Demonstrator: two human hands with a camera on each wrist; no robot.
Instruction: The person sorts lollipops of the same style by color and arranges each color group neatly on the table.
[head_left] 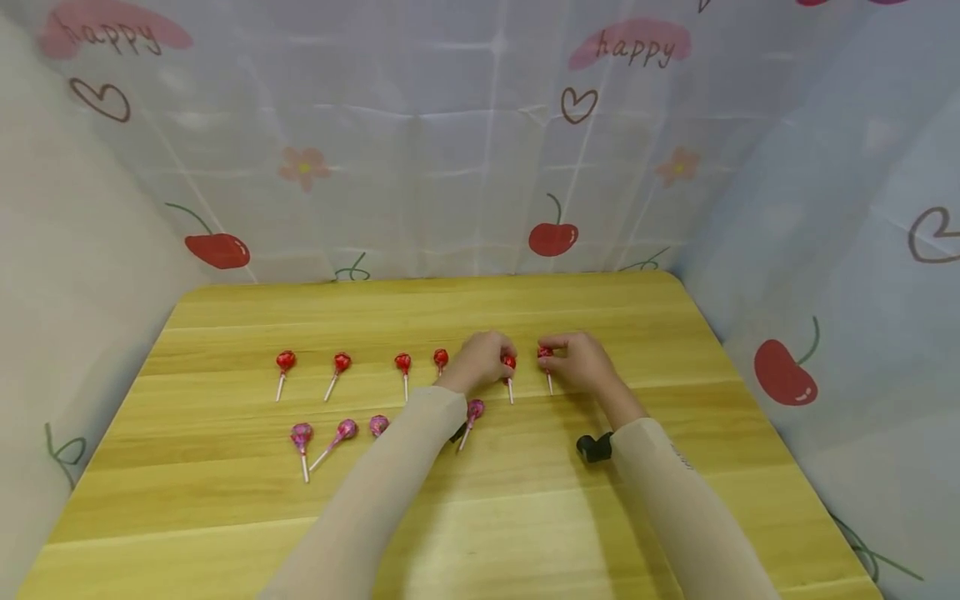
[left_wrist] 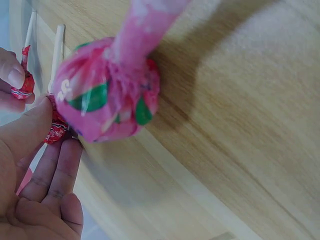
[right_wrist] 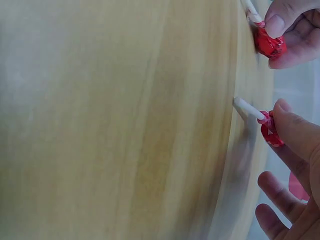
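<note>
Cream sleeves (head_left: pixel 682 508) stretched over the counter (head_left: pixel 517 533) from its near edge, with a small black device (head_left: pixel 595 447) showing at the right cuff. Just beside the left cuff lay a pink lollipop (head_left: pixel 476 410), its stick pointing toward the near edge; in the left wrist view, a pink wrapped head with green patches showed large.

Slightly right of the counter's middle, the left hand (head_left: pixel 478 358) had its grip pinching a red lollipop (head_left: pixel 509 363) by the wrapped head, between thumb and fingers. The right hand (head_left: pixel 581 358), nearer the right edge, pinched a second red lollipop (head_left: pixel 545 354) the same way, its lower fingers spread apart from the grip. Both held sticks pointed toward the near edge, and the two lollipops were near each other without touching.

They formed the right end of a red row across the counter. Four more red lollipops (head_left: pixel 403 363) continued it toward the left edge, the closest one partly hidden by the left hand. Nearer the near edge, three more pink lollipops (head_left: pixel 302 437) lay toward the left edge, the rightmost partly covered by the left sleeve. Along the far edge hung a pale sheet (head_left: pixel 420 192) printed with cherries, hearts and "happy".
</note>
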